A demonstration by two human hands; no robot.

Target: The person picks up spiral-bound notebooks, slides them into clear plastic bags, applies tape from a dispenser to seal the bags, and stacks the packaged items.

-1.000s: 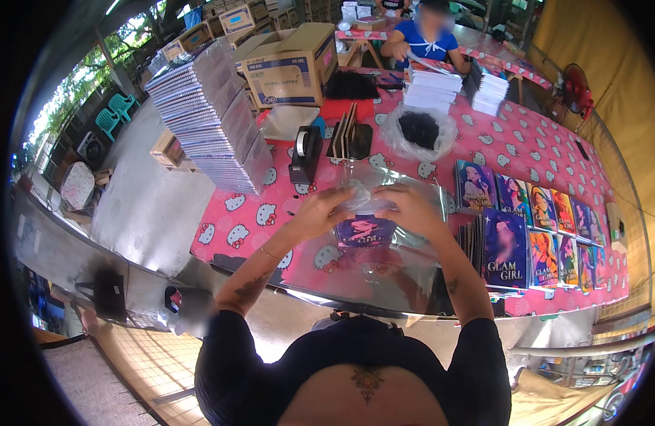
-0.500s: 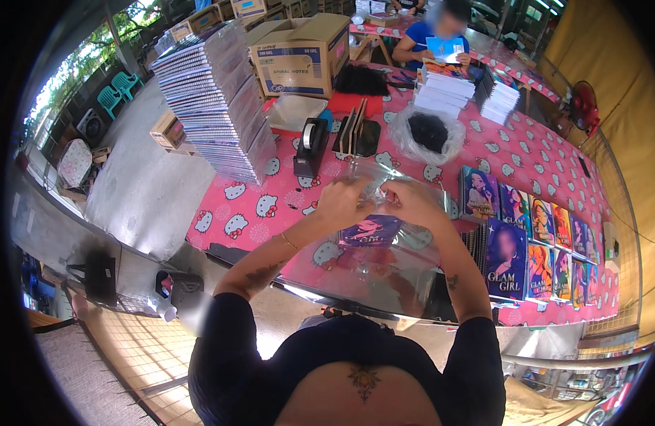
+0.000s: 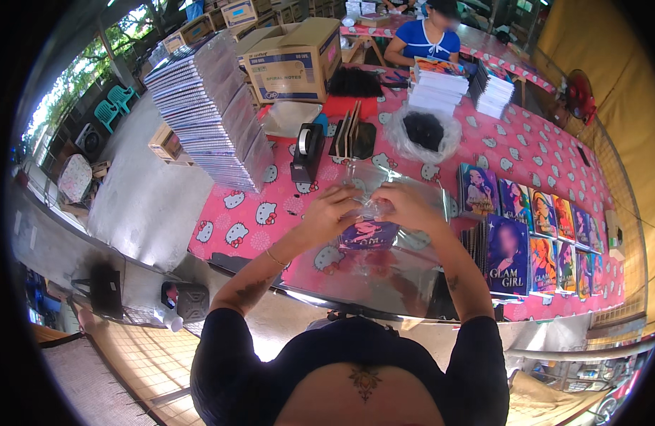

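A purple notebook [image 3: 369, 236] lies in front of me on the table, with clear plastic wrap [image 3: 370, 175] about it and beyond it. My left hand [image 3: 334, 211] is at its upper left, fingers bent and closed on the plastic. Across from it, my right hand [image 3: 407, 206] pinches the gathered plastic near the notebook's top edge. Both hands nearly meet over the cover and hide its upper part. More glossy plastic sheet [image 3: 384, 280] spreads toward the table's near edge.
A tall stack of spiral notebooks [image 3: 207, 113] rises at left. Behind my hands stand a black tape dispenser [image 3: 307, 153], upright dividers [image 3: 350, 135] and a plastic-lined bowl [image 3: 423, 131]. Colourful notebooks [image 3: 507, 255] fill the right side. A co-worker [image 3: 427, 39] sits beyond white notebook stacks [image 3: 437, 89].
My left hand's fingers have lifted and spread slightly from the gathered plastic, and my right hand has shifted a little. The co-worker's raised blue booklet is out of sight.
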